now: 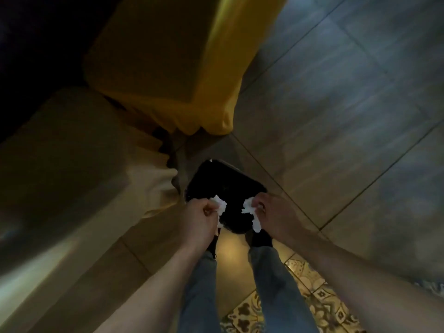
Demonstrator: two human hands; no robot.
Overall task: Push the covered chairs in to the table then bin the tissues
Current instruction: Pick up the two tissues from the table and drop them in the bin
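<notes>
**Both hands hold tissues over the black bin**

The left hand (200, 218) is closed in a fist around a crumpled white tissue (219, 204), which sticks out past the knuckles. The right hand (274, 212) is likewise clenched on a second crumpled white tissue (252, 213), a strip of it hanging down below the fingers. Both hands sit over the near rim of a small black square-mouthed waste bin (224, 182) standing on the floor, the tissues over its dark opening and apart from each other.

Just left of the bin, and touching or nearly touching it, hangs the skirt of a pale cream fabric-covered chair (72, 159). Beyond it, further from the person, stands a mustard-yellow fabric-covered chair (173, 63), its cloth hem near the bin's far corner. The table is lost in the dark at upper left.

The floor is large grey stone-look tiles (336, 104); patterned decorative tiles (319, 306) lie at the lower right. The person's blue-jeaned legs (274, 284) and dark shoes (260, 239) stand just behind the bin.
</notes>
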